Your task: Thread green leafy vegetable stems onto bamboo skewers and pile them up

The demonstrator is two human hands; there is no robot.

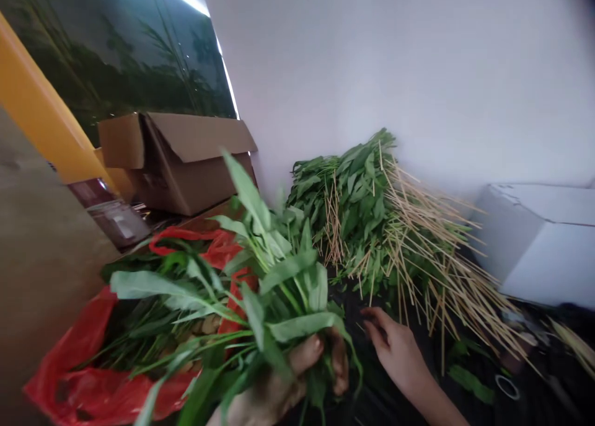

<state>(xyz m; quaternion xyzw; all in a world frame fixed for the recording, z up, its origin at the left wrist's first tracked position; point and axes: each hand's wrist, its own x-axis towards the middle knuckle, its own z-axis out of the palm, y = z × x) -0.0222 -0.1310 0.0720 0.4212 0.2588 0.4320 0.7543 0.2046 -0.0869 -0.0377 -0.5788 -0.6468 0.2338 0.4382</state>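
My left hand (302,367) is wrapped round a loose bunch of leafy greens (288,271) with long narrow leaves; the foliage covers part of the palm and fingers. To the right of that bunch, my right hand (395,348) hovers over the dark surface, its fingers bent and slightly apart, with nothing visible between them. Beyond both hands lies a heap of leafy greens (357,184) with many thin wooden sticks (432,240) jutting out to the right. At left, a red plastic bag (93,327) lies spread with more greens (153,320) inside.
Behind the bag sits an open cardboard box (199,172). A white box (553,240) stands at right against the pale wall (395,60). Loose leaves (469,382) and a white ring (506,387) lie on the black surface at lower right.
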